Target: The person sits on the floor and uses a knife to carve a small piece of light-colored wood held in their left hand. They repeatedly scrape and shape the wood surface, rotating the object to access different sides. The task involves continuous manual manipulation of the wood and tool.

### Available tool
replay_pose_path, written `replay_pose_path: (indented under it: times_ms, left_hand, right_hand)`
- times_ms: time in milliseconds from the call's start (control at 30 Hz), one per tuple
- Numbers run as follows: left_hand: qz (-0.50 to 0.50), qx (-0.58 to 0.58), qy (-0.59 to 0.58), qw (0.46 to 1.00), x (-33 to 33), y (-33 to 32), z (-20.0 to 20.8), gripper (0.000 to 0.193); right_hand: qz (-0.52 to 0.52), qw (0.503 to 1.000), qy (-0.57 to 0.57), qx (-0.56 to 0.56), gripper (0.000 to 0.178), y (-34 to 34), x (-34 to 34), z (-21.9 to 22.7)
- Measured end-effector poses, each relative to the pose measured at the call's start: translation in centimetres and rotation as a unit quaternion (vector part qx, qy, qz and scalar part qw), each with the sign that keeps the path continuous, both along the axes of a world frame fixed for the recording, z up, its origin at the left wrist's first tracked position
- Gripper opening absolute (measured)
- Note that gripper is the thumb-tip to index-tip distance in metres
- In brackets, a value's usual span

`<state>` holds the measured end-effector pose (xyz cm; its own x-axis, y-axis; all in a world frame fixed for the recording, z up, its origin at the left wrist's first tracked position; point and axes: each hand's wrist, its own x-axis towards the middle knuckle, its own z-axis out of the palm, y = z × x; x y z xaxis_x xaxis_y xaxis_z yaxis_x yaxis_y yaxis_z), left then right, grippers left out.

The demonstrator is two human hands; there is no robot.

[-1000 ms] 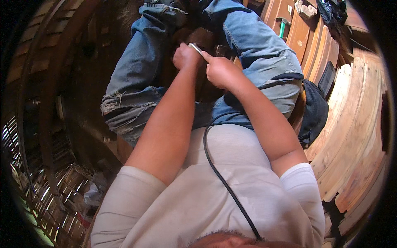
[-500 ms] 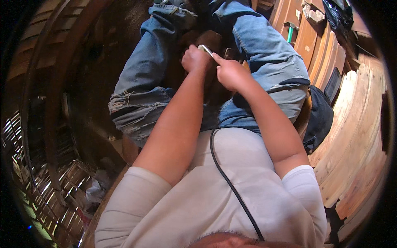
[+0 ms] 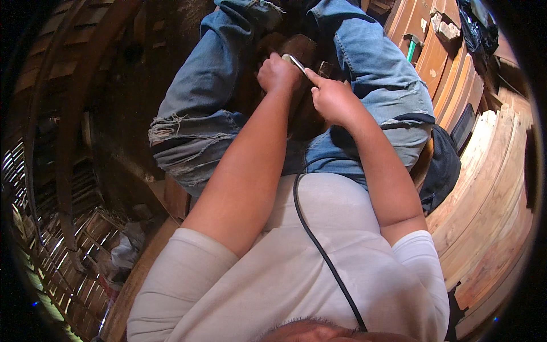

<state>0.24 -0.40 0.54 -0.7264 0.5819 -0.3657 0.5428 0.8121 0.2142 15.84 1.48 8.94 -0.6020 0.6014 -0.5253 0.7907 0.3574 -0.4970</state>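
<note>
Between the knees of the blue jeans (image 3: pixel 376 74), both hands meet close together; the left hand (image 3: pixel 277 74) has its fingers curled in around a small pale piece (image 3: pixel 286 58), which shows just past the knuckles; the right hand (image 3: pixel 332 100) is wrapped round a slim metal-bladed tool (image 3: pixel 297 64), its index finger laid along it, the blade slanting up and left toward the piece — whether the two touch, I cannot tell; a brown wooden block (image 3: pixel 299 48) lies just beyond; off to the right, well apart, a green-handled hammer (image 3: pixel 411 50) rests on brown boards (image 3: pixel 436 57) — near a pale lump (image 3: pixel 444 27).
</note>
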Motion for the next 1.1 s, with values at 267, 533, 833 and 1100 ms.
replay_pose_path:
  times_ms: [267,533,833,1100]
  left_hand:
    - [0.012,0.012,-0.008,1.000,-0.2,0.0,-0.1,0.048]
    - [0.000,0.014,-0.005,1.000,0.4,-0.1,0.5,0.046]
    - [0.005,0.037,0.022,0.999,0.2,-0.1,-0.4,0.044]
    - [0.001,0.039,0.018,0.999,0.3,-0.3,-0.4,0.044]
  right_hand:
    - [-0.032,0.998,0.010,-0.054,0.056,0.6,0.0,-0.9]
    - [-0.027,0.998,0.007,-0.062,0.055,0.5,0.2,-0.8]
    - [-0.042,0.997,0.041,-0.054,0.054,0.2,0.1,-1.5]
    - [-0.043,0.996,0.056,-0.058,0.053,0.3,0.7,-1.8]
